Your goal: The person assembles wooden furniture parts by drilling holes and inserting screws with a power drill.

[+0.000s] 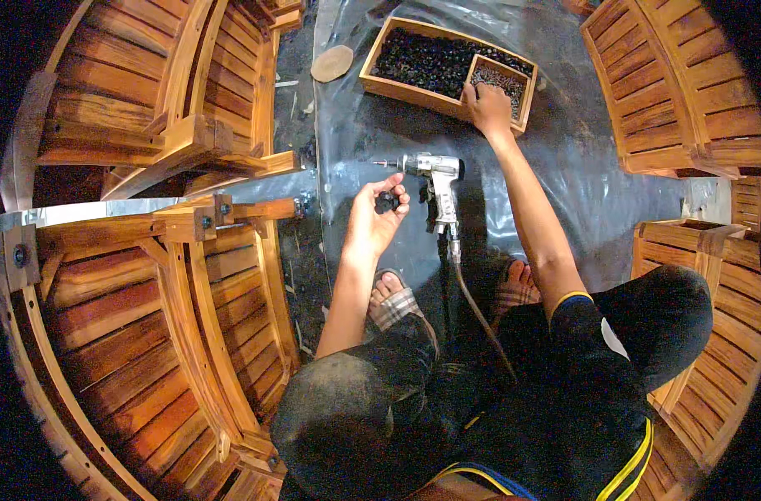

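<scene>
Several small black round pieces (386,202), perhaps plastic caps, rest in my left hand (378,213), with its fingers curled round them. This hand is just below the front end of a silver air-powered driver (444,164), which lies on the floor sheet with its bit to the left. My right hand (489,108) reaches into the small compartment of a wooden box (414,97). Its fingers bend down at the small metal screws (514,86) there, and the fingertips are hidden. More black pieces (431,63) fill the larger part of the box.
Slatted wooden furniture stands on the left (130,334) and right (648,92). A hose (481,313) runs from the driver toward my body, between my sandalled feet (390,299). A flat tan piece (332,63) lies left of the box on the dark plastic sheet (355,125).
</scene>
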The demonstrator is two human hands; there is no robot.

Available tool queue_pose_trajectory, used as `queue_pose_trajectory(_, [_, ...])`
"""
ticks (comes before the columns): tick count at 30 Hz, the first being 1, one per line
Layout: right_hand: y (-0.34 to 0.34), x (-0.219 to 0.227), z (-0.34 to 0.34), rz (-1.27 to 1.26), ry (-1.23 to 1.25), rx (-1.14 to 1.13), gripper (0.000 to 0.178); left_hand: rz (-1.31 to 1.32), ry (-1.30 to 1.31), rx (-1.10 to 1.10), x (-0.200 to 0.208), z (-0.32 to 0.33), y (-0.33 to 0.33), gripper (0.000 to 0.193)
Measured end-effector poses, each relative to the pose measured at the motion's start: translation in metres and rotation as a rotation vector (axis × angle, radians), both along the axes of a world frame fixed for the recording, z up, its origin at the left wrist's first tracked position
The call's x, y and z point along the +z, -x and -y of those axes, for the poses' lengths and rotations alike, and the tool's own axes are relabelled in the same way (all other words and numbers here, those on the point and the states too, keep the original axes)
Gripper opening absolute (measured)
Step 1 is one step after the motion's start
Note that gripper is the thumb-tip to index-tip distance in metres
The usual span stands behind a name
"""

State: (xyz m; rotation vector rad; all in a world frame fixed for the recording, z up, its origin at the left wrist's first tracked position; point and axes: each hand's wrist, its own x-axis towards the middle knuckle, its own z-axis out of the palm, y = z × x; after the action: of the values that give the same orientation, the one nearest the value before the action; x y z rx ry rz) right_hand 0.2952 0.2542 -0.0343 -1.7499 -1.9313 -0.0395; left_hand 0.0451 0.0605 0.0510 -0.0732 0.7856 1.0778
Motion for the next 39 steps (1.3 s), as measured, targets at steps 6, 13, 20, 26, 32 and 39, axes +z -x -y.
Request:
queue_pose_trajectory(6, [-0.007, 0.002, -0.002, -0.051, 0.09, -0.027, 0.047, -0.024, 0.015, -0.007, -0.002, -0.001, -0.007, 0.034])
queue_pose_trajectory(13, [0.009, 0.016, -0.005, -0.185, 0.423, -0.042, 0.061, -0.016, 0.03, 0.007, -0.005, 0.001, 0.006, 0.033])
queue_pose_trajectory(20, [-0.072, 0.006, -0.053, -1.089, 0.192, -0.232, 0.051, -0.031, 0.011, -0.079, 0.004, -0.023, -0.042, 0.032])
queue_pose_trajectory(26, [0.011, 0.076, -0.003, -2.183, 0.524, 0.062, 0.042, -0.082, 0.028, -0.056, -0.01, -0.041, -0.02, 0.033])
queue_pose_trajectory(32, [0.093, 0.131, 0.063, -2.151, 0.474, 0.312, 0.04, 0.065, 0.017, -0.036, -0.021, -0.079, -0.029, 0.032])
queue_pose_trajectory(39, [0.115, 0.124, 0.095, -1.901, 0.432, 0.284, 0.037, -0.11, 0.039, 0.037, -0.005, -0.081, -0.055, 0.018])
